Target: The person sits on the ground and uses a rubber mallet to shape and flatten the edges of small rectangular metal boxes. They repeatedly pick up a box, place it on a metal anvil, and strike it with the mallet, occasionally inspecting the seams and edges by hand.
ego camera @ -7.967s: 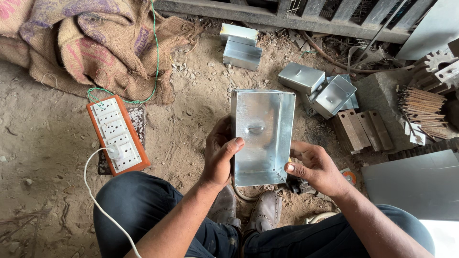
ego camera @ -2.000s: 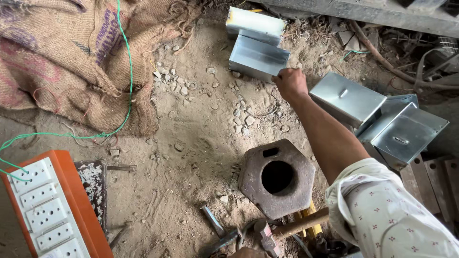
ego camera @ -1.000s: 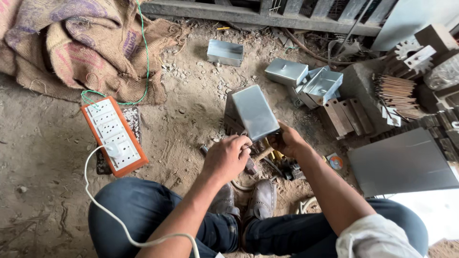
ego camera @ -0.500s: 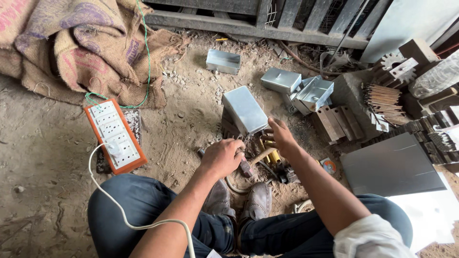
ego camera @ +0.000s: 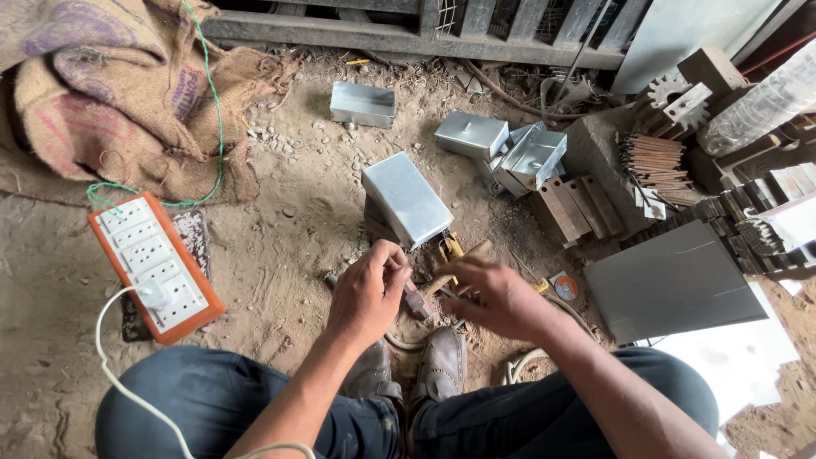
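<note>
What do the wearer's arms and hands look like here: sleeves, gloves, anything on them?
Both hands are bare, with no gloves. The left hand and its forearm show no sleeve, watch or band up to the frame edge. The right hand is motion-blurred; its forearm is also uncovered as far as the frame shows. No rings can be made out. Below the arms, dark blue jeans and worn grey-brown shoes.

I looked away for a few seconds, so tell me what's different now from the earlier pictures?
Eight seconds ago both hands held the metal box open side up. Now it lies closed side up on the block, released. The left hand has closed around a small tool; the right hand, which had reached toward the far boxes, is back over the tools, blurred. The orange socket board and sacking stayed put.
</note>
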